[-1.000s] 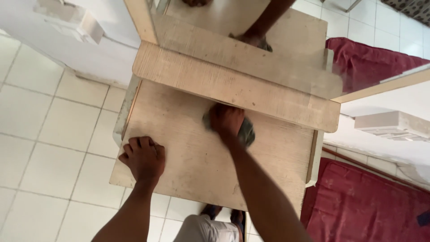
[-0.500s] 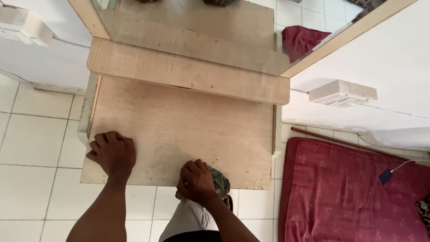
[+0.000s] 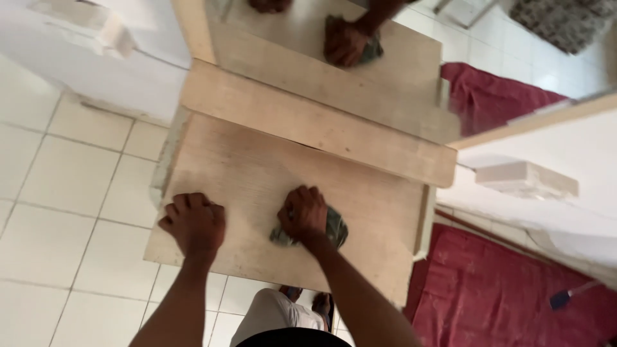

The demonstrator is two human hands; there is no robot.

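— Head view, nearest first: what do the hands do?
— Left hand (image 3: 193, 223) is curled into a loose fist, resting on the tabletop (image 3: 257, 173) near its front left edge, holding nothing. Right hand (image 3: 302, 213) is closed on a crumpled green cloth (image 3: 333, 228), pressed to the wood just beside the left hand.
— Which way does the cloth lie?
— It is bunched; its longer side runs left to right, sticking out to the right from under the palm.
— Farther off?
— A raised wooden ledge (image 3: 321, 128) crosses the back of the tabletop, then a mirror (image 3: 398, 58) reflecting hand and cloth. A red mat (image 3: 501, 295) lies on the floor at right.
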